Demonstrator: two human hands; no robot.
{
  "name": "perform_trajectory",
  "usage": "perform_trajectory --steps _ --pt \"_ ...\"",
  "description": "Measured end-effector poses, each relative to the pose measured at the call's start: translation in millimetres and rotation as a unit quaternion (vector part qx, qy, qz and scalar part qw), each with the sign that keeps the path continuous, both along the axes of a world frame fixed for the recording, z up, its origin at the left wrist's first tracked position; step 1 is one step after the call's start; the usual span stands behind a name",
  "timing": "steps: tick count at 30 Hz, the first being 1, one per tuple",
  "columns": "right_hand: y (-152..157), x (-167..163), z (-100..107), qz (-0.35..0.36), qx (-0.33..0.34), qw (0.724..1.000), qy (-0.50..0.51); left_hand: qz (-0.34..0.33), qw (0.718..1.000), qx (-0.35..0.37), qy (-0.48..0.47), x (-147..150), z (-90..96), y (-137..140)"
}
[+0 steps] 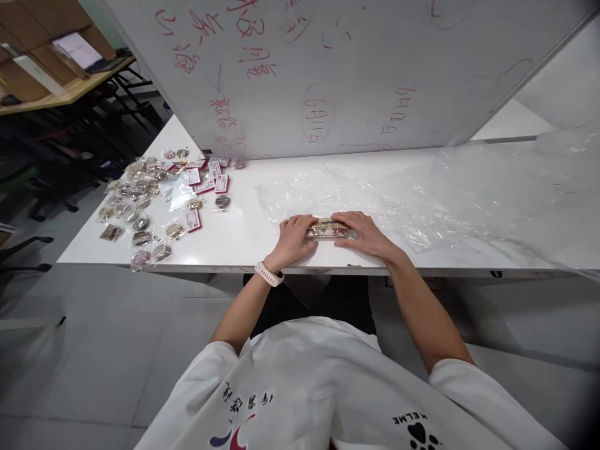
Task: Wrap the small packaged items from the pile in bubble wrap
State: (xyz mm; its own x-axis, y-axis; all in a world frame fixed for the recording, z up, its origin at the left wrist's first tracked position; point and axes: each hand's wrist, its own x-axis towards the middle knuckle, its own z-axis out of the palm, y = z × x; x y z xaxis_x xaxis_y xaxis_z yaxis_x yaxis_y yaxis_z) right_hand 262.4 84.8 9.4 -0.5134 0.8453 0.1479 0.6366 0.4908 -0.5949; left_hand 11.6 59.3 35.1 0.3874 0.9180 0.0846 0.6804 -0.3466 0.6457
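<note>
Clear-wrapped, gold-edged package (327, 229) at a white bench (244, 240), seen from above; we read places as on a clock face centred on the package. It sits near the front edge, its long side running from nine to three. We see the left grip (294, 242) closed around the nine o'clock end and the right grip (364, 235) around the three o'clock end, fingers along the far side and thumbs on the near side; whether the package bears on the bench or is slightly lifted, we cannot tell. From eleven to three spreads crumpled clear plastic sheeting (328, 194); at nine to ten lie small wrapped snack packets (141, 223) and red-and-white cartons (194, 220); a whiteboard (356, 112) stands at twelve. We judge three faults possible: uneven squeezing at the two ends could buckle the package or split its film; slack on one side could let it slip over the front edge at six; and, because the sheeting reaches close to the right grip, a loose fold could snag and drag the package askew.
</note>
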Motion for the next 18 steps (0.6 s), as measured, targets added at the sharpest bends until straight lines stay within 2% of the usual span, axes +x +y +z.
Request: perform_trajectory --steps 3,7,11,13,15,18 --pt "-10 2 1 -0.014 0.017 1.0 0.02 0.011 1.0 0.017 0.021 -9 0.4 1" --pt "-29 1 6 -0.06 0.033 0.997 0.041 0.015 0.996 -0.042 -0.075 -26 5.3 -10" --pt "-36 -5 5 -0.118 -0.029 0.992 0.04 0.114 0.985 -0.09 -0.097 -27 4.7 -18" --pt "-32 -12 3 -0.177 -0.018 0.984 0.025 0.162 0.983 -0.071 -0.057 -20 2.2 -15" --pt "-30 -19 2 -0.23 0.037 0.972 0.004 0.194 0.981 -0.018 0.009 -13 0.3 -12" --pt "-34 -24 4 -0.247 0.078 0.965 -0.035 0.204 0.972 0.059 0.097 -8 0.5 -16"
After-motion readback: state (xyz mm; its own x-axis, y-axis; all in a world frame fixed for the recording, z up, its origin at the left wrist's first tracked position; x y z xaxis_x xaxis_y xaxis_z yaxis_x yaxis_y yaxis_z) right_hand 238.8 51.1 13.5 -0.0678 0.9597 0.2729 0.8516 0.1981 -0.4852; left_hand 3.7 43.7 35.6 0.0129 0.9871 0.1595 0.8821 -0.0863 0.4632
